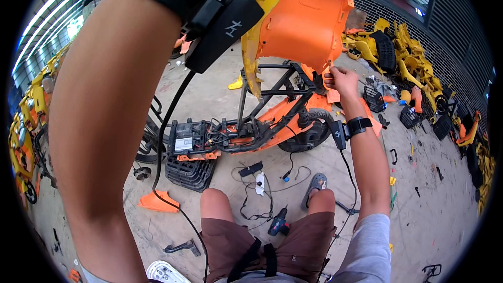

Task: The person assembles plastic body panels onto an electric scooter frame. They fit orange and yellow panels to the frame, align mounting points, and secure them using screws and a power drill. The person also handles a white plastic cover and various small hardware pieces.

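Raised in front of me is an orange plastic body panel (301,23), with a long, scuffed yellow panel (254,36) along its left edge. Whether the two are joined I cannot tell. The fingers of my right hand (343,80) pinch the orange panel at its lower right corner. My left arm reaches up past the top of the picture, so that hand is out of sight; a black strap and box sit at its wrist. Below the panels lies a stripped scooter frame (251,120) with black tubes, exposed wiring and orange side covers.
A cordless drill (279,222) lies on the concrete between my legs, beside loose cables and a black module (251,169). A black plastic crate (189,173) sits under the frame. An orange fragment (159,201) lies to the left. Yellow panels (414,55) are heaped along the right wall.
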`<state>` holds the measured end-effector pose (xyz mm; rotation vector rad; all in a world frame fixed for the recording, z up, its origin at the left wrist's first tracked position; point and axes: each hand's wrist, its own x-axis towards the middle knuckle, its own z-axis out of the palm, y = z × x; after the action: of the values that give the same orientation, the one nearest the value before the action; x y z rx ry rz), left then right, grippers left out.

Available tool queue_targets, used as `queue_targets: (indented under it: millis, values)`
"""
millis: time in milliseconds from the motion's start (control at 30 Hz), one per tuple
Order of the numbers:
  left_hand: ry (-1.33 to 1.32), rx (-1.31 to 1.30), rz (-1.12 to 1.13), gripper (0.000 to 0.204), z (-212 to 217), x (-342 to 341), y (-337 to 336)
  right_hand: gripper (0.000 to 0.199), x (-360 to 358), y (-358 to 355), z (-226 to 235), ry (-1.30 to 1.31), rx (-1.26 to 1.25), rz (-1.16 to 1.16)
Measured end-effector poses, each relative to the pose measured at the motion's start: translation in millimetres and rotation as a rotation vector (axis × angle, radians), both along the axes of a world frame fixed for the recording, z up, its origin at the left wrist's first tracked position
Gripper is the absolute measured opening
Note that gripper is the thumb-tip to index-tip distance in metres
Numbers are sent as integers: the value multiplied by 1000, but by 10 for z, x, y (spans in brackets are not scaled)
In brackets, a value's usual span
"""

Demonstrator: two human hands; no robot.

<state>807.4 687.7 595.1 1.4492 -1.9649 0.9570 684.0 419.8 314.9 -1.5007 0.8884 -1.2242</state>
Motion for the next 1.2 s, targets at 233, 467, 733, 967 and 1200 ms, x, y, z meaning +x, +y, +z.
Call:
queue_targets:
  millis: [233,467,733,967,1200]
  values:
    - [368,39,-204,20,-122,39,103,25,9,34,-17,-43,12,-2]
    - [-80,-40,82,19,-16,79,21,26,-28,82,-20,-56,3,-12]
    - [-255,-88,105,19,16,66,-49,28,-62,12,-18,-3,-5,-6]
    - [-220,-61,130,18,38,1,-48,29,23,84,-94,42,-78,-56]
    - [-304,-59,186,18,101,-48,28,29,55,33,-141,28,-62,-67]
